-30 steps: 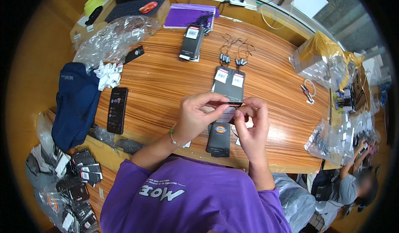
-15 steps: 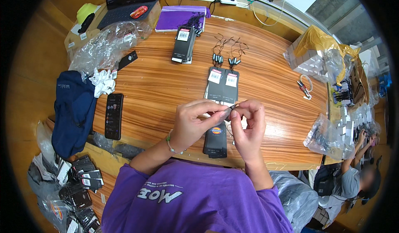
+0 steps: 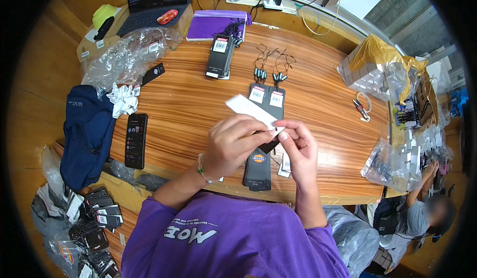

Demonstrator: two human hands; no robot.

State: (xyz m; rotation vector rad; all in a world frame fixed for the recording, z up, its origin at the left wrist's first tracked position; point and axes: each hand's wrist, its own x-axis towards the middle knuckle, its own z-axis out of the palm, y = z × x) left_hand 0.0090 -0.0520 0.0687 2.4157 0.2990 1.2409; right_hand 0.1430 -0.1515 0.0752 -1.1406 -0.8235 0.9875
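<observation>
Both hands are working above the near edge of the wooden worktop (image 3: 198,104), directly over the stack of black hang tags (image 3: 257,169). The left hand (image 3: 233,144) is pinching the near end of a white paper strip (image 3: 248,110) between thumb and forefinger; the fingers are closed on it. The right hand (image 3: 298,149) is meeting the same end of the strip, its thumb and forefinger closed on the strip's corner, where a small dark dot shows.

Change from the earlier frames: the white strip is now standing out fully, angled up and away from the hands toward the far-left of the tag stack. Half a second ago only a thin, short item was showing between the fingertips, and the hands were sitting slightly closer together. Judgement: the strip is being drawn out or peeled at this moment, so the work in hand is at its handling stage rather than at placement.

Beyond the tag stack, two black tags with white labels (image 3: 267,97) are lying flat, with a cluster of black string loops (image 3: 271,67) further out. A black phone (image 3: 135,140) is lying to the left of the stack.
</observation>
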